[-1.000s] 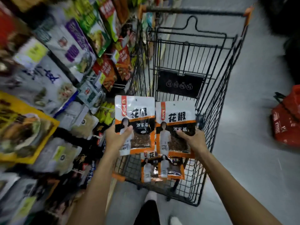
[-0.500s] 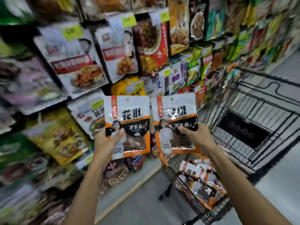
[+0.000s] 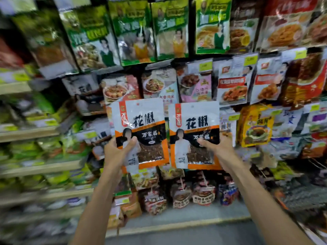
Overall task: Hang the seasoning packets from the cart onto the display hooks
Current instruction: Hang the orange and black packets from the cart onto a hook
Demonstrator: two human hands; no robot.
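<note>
Two identical seasoning packets, white on top with orange and black bands, are held up side by side in front of the display wall. My left hand [image 3: 117,152] grips the left packet [image 3: 141,124] at its lower left corner, thumb across the front. My right hand [image 3: 218,149] grips the right packet [image 3: 193,126] at its lower right, thumb on the front. Both packets stand upright, their edges almost touching. A matching white packet [image 3: 83,87] hangs on the display up and to the left. The hooks themselves are hidden behind hanging packets. The cart is out of view.
Rows of hanging food packets [image 3: 230,82] fill the display wall from top to bottom, with yellow price tags [image 3: 205,66]. Wooden shelf edges [image 3: 30,133] run along the left. Small pouches [image 3: 203,193] hang low near the grey floor [image 3: 185,234].
My view has swung left from the cart to face the display wall. Both hands kept hold of their packets and raised them toward the hanging rows. The cart has left the frame.
</note>
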